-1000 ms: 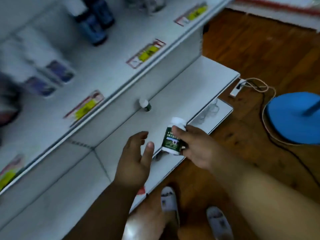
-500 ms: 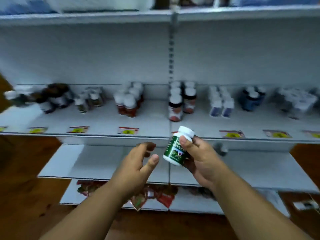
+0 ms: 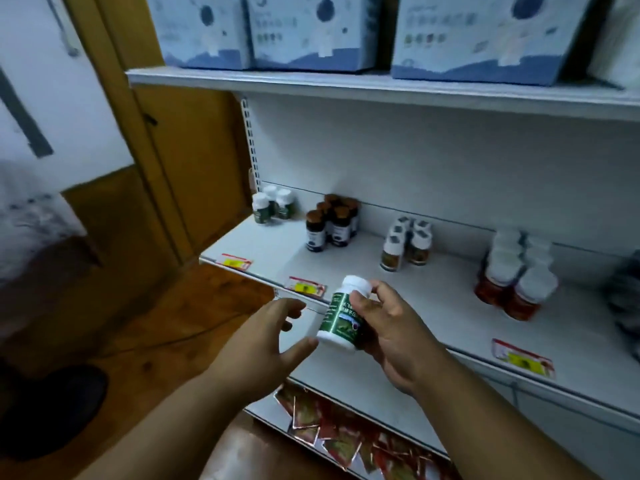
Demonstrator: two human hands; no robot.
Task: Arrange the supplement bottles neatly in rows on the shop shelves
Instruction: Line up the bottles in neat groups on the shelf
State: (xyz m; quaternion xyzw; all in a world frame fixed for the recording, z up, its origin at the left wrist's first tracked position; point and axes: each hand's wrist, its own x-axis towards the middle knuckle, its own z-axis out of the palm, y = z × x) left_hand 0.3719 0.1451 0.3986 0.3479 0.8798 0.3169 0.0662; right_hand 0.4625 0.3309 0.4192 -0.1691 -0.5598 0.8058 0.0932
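My right hand grips a white bottle with a green label, held tilted in front of the middle shelf. My left hand hovers just left of the bottle, fingers spread and holding nothing, its thumb close to the bottle's base. On the shelf's far left stand three matching green-label bottles. To their right stand brown-capped dark bottles, white-capped amber bottles and red bottles with white caps.
Blue and white boxes fill the top shelf. Red foil packets lie on the bottom shelf. Price tags line the shelf edge. A wooden door and wooden floor lie to the left.
The view has swung from the lower shelf and floor up and to the left end of the shelving. My right hand still holds the green-label bottle; my left hand stays beside it.
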